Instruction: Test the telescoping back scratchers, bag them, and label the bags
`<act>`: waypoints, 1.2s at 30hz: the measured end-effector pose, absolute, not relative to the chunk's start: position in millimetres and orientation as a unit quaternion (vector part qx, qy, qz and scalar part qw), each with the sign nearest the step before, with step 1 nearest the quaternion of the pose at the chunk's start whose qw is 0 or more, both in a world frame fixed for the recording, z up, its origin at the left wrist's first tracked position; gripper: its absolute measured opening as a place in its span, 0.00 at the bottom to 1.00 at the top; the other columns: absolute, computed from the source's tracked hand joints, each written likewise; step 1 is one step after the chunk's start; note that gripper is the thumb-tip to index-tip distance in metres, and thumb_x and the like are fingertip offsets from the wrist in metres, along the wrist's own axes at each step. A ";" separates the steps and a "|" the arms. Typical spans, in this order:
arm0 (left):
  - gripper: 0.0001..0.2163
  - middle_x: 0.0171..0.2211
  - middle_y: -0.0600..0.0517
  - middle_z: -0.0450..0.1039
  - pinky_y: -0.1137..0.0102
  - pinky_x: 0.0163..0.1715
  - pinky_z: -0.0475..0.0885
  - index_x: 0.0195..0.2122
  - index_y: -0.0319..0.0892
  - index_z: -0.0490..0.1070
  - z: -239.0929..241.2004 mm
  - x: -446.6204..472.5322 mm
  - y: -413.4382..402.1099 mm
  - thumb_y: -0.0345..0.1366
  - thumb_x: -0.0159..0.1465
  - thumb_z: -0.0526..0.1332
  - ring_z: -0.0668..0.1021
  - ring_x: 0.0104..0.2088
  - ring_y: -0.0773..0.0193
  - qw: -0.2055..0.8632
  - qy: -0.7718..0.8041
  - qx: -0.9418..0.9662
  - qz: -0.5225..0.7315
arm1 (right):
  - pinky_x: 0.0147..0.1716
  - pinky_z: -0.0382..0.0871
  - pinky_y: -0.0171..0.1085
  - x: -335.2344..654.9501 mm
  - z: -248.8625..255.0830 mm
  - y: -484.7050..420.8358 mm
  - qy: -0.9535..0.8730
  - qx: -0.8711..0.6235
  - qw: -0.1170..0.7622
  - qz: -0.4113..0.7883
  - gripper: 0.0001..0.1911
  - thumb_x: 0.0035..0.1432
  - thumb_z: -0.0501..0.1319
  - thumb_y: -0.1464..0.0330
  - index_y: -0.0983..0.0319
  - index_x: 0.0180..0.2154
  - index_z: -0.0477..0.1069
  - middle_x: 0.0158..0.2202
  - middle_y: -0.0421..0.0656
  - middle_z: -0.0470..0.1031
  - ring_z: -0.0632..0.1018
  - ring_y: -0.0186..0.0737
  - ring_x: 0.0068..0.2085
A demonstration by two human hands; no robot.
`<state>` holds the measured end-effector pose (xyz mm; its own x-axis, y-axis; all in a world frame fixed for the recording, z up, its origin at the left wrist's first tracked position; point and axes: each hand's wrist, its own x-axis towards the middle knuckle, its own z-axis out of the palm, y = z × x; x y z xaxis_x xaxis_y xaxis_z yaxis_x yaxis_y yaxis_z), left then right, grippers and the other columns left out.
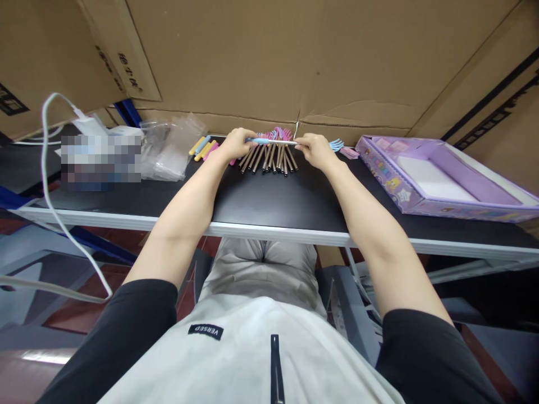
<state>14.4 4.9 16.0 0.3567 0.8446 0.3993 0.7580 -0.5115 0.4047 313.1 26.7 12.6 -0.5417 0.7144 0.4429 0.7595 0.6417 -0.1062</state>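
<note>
My left hand and my right hand each pinch one end of a thin tool with a light blue handle, held level just above the black table. Under it lies a row of several brown-handled brushes with pink and blue heads. A few yellow, blue and pink sticks lie left of my left hand. A blue fork-shaped piece and a small pink piece lie right of my right hand.
An open purple box with a white insert stands at the right. Clear plastic bags lie at the left beside a white charger and cable. Big cardboard boxes wall the far side. My lap is below the table edge.
</note>
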 end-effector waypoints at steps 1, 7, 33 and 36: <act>0.15 0.48 0.42 0.85 0.60 0.57 0.72 0.53 0.43 0.81 16.2 16.6 6.1 0.35 0.68 0.61 0.80 0.54 0.50 0.069 0.499 0.818 0.279 | 0.48 0.63 0.48 311.3 13.1 25.0 -0.879 -0.417 0.226 -0.048 0.16 0.74 0.56 0.60 0.59 0.47 0.80 0.39 0.50 0.75 0.74 0.53 0.44; 0.17 0.52 0.43 0.84 0.58 0.60 0.71 0.55 0.46 0.81 15.6 24.5 12.0 0.34 0.67 0.63 0.80 0.57 0.48 0.057 0.490 0.823 0.283 | 0.46 0.65 0.47 298.1 18.1 12.2 -0.883 -0.414 0.213 -0.064 0.18 0.75 0.53 0.62 0.59 0.46 0.82 0.39 0.50 0.77 0.75 0.53 0.44; 0.15 0.49 0.43 0.84 0.60 0.57 0.71 0.52 0.41 0.83 18.8 37.3 1.0 0.34 0.68 0.62 0.81 0.52 0.50 0.065 0.501 0.819 0.271 | 0.50 0.67 0.50 285.4 23.1 11.0 -0.878 -0.432 0.197 -0.063 0.17 0.73 0.60 0.58 0.56 0.50 0.84 0.45 0.51 0.84 0.79 0.58 0.49; 0.15 0.49 0.44 0.84 0.60 0.58 0.71 0.53 0.43 0.82 16.2 29.7 6.2 0.34 0.67 0.62 0.80 0.54 0.50 0.067 0.496 0.816 0.288 | 0.53 0.67 0.53 296.0 22.6 17.9 -0.872 -0.437 0.202 -0.085 0.19 0.74 0.59 0.56 0.57 0.51 0.84 0.46 0.53 0.84 0.78 0.59 0.50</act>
